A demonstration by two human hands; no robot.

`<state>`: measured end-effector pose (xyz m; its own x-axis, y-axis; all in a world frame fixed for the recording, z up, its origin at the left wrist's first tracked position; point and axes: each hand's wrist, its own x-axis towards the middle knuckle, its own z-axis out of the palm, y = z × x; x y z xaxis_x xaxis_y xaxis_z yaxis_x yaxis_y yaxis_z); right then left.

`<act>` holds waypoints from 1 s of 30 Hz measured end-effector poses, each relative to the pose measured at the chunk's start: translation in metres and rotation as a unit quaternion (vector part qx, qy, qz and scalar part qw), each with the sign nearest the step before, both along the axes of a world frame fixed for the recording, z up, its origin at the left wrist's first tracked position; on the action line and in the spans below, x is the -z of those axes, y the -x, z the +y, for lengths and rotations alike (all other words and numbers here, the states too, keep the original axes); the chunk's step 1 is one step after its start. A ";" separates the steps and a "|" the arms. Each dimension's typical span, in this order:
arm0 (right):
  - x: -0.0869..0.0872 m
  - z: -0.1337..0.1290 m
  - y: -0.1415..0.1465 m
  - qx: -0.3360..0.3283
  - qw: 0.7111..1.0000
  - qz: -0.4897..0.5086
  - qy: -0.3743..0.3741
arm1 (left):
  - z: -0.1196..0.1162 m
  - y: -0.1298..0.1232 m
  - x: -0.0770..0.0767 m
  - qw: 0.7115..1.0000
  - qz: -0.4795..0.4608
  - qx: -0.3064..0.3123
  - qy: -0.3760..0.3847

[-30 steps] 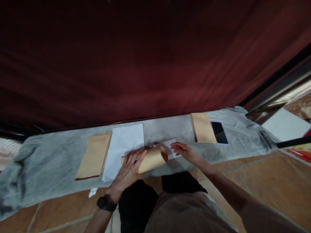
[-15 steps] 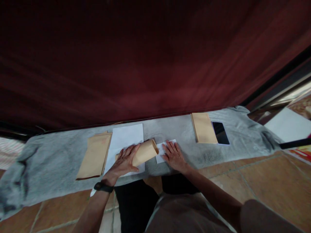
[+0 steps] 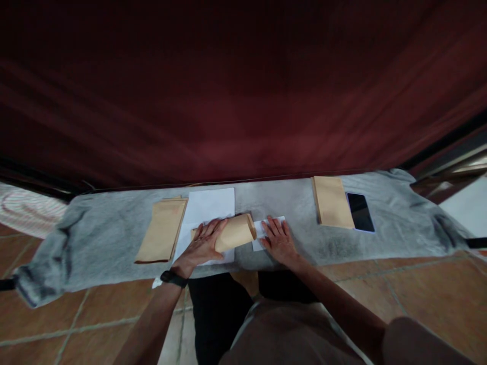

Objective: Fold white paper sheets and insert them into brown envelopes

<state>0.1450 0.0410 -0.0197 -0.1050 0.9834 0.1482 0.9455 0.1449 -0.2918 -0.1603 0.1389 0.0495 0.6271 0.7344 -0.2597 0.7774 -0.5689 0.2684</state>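
Observation:
My left hand (image 3: 204, 246) spans a brown kraft paper envelope (image 3: 236, 233), its fingers over the far side and its thumb along the near edge. The envelope bulges, and its open mouth faces right. Under it and my left hand lie white paper sheets (image 3: 213, 202). Just right of the mouth, a small folded white paper (image 3: 257, 245) rests on the cloth. My right hand (image 3: 279, 241) lies flat on that paper with its fingers spread. The inside of the envelope cannot be made out.
A stack of brown envelopes (image 3: 162, 230) sits at the left, and another stack of envelopes (image 3: 333, 203) at the right beside a dark-screened phone (image 3: 360, 212). Grey cloth (image 3: 110, 238) covers the narrow bench. Behind it hangs a dark red curtain (image 3: 243, 126); floor tiles (image 3: 102, 304) show in front.
The view has shifted, so everything on the bench appears farther right. Both hands keep nearly the same places on the envelope and the folded paper.

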 end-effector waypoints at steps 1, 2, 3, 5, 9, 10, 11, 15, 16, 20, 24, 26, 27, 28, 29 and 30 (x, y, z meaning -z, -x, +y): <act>-0.001 0.000 -0.003 0.000 1.000 0.003 -0.001 | 0.000 0.000 0.000 1.000 -0.002 0.002 -0.002; -0.001 0.000 -0.007 0.006 1.000 0.007 -0.003 | -0.001 0.000 0.000 1.000 -0.005 0.004 -0.004; -0.003 0.000 -0.012 0.021 1.000 0.010 -0.005 | -0.001 0.000 0.000 1.000 -0.006 0.006 -0.006; -0.005 -0.002 -0.024 0.071 0.997 0.017 -0.004 | -0.002 0.000 0.001 1.000 -0.008 0.009 -0.009; -0.006 -0.005 -0.043 0.154 0.987 0.028 0.022 | -0.003 0.001 0.004 1.000 -0.014 0.014 -0.019; -0.005 -0.005 -0.045 0.162 0.986 0.032 0.025 | -0.003 0.001 0.004 0.999 -0.017 0.016 -0.022; -0.004 -0.004 -0.046 0.169 0.985 0.036 0.028 | -0.003 0.002 0.005 0.999 -0.018 0.018 -0.025; -0.003 0.007 -0.044 0.206 0.977 0.040 0.047 | -0.004 0.002 0.007 0.999 -0.019 0.015 -0.034; -0.003 0.010 -0.044 0.213 0.975 0.040 0.055 | -0.004 0.002 0.006 0.999 -0.018 0.014 -0.035; -0.005 0.016 -0.046 0.208 0.973 0.057 0.081 | -0.006 0.002 0.003 0.999 -0.018 0.014 -0.031; -0.007 0.007 -0.053 0.190 0.970 0.145 0.042 | -0.006 0.001 0.001 0.999 -0.022 0.020 -0.029; -0.010 0.001 -0.060 0.199 0.955 0.220 0.023 | -0.006 0.001 0.001 0.999 -0.023 0.019 -0.028; -0.013 -0.001 -0.063 0.204 0.944 0.258 0.019 | -0.006 0.001 0.001 0.999 -0.023 0.019 -0.028; -0.016 -0.003 -0.067 0.207 0.933 0.293 0.017 | -0.006 0.001 0.001 0.999 -0.024 0.018 -0.029; -0.019 -0.004 -0.071 0.210 0.922 0.325 0.014 | -0.006 0.001 0.001 0.999 -0.024 0.018 -0.029; -0.023 -0.005 -0.073 0.212 0.911 0.353 0.007 | -0.007 0.001 0.001 0.999 -0.024 0.017 -0.030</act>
<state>0.2179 0.0365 0.0038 0.4019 0.9155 0.0193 0.4919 -0.1981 -0.8478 -0.1611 0.1324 0.0482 0.6631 0.7257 -0.1837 0.7439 -0.6115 0.2696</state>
